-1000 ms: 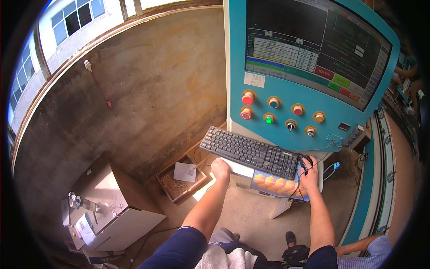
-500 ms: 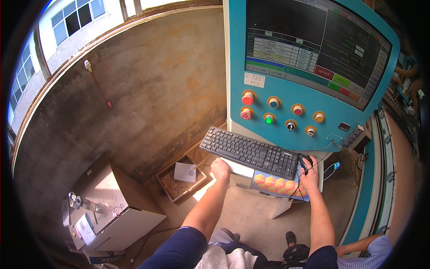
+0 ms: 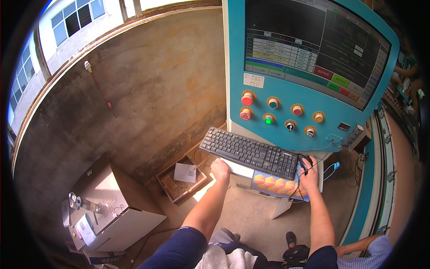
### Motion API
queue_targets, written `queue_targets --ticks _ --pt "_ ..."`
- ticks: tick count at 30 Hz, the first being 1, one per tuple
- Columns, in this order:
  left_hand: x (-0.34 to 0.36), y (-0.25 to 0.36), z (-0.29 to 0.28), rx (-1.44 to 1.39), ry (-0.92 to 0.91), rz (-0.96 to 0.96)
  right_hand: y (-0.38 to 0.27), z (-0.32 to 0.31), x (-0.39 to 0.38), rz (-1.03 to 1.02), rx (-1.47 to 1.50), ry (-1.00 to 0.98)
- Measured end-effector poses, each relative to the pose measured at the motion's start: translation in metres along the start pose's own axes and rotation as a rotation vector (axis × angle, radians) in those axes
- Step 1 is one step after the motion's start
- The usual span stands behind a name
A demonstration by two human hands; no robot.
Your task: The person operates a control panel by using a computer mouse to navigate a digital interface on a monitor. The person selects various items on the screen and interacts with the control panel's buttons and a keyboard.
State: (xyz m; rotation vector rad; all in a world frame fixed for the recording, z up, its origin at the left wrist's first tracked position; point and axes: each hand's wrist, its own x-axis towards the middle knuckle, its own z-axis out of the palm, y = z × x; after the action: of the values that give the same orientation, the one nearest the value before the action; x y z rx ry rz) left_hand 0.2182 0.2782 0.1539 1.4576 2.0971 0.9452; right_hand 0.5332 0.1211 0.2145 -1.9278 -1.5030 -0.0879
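Observation:
My right hand (image 3: 309, 173) is curled over a black computer mouse (image 3: 305, 164) at the right end of the keyboard shelf. Under its wrist lies a mouse pad (image 3: 271, 183) printed with orange and yellow hexagons. My left hand (image 3: 220, 169) is closed in a fist at the left end of the white shelf (image 3: 237, 168); whether its fingers wrap the edge is hidden. Between and beyond my hands a black keyboard (image 3: 251, 152) lies at a slant. Above it rises a teal control cabinet (image 3: 237, 98) with a lit screen (image 3: 313, 49) showing a table and coloured buttons.
Push buttons and knobs, among them a red mushroom button (image 3: 247, 99), line the panel. At left stands a small cabinet (image 3: 130, 228) with items on top. A wooden box (image 3: 181, 193) sits on the floor by the wall. Another person's arm (image 3: 358, 246) shows at lower right.

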Motion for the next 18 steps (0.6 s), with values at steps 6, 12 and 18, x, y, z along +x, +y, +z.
queue_targets --ticks 6,12,18 --pt "0.0006 -0.0009 0.0006 0.015 -0.003 0.009 -0.0009 -0.0006 0.0001 -0.002 0.000 -0.003" --pt "-0.0021 0.0059 -0.0068 -0.033 -0.032 -0.030 0.0026 0.0010 0.0006 -0.009 -0.007 -0.002" --pt "-0.0010 0.0033 -0.0057 -0.010 -0.047 -0.024 0.0000 -0.0006 0.0009 0.006 0.003 -0.019"
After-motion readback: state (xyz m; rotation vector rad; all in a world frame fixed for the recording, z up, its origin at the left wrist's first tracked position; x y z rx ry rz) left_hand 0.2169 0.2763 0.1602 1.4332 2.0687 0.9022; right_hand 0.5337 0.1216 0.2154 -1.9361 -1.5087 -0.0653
